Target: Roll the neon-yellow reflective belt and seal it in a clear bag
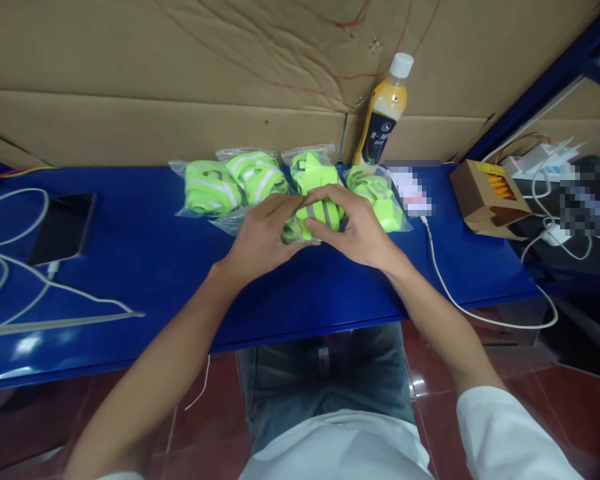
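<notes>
Between my two hands is a folded bundle of neon-green reflective strap (324,213) with grey stripes. My left hand (265,233) curls round its left side, and my right hand (357,227) grips it from the right with thumb and fingers. Clear plastic shows near my left fingers, but whether it wraps this bundle I cannot tell. Just behind my hands lie similar bundles in clear bags: a far-left one (210,188), a second bagged bundle (257,175), a middle one (313,170) and a right-hand one (377,199).
A drink bottle (383,117) stands against the cardboard wall (180,127). On the blue table (155,267), a phone (63,228) lies left among white cables. An open cardboard box (487,200) sits right, and a white cable (440,273) loops over the front edge.
</notes>
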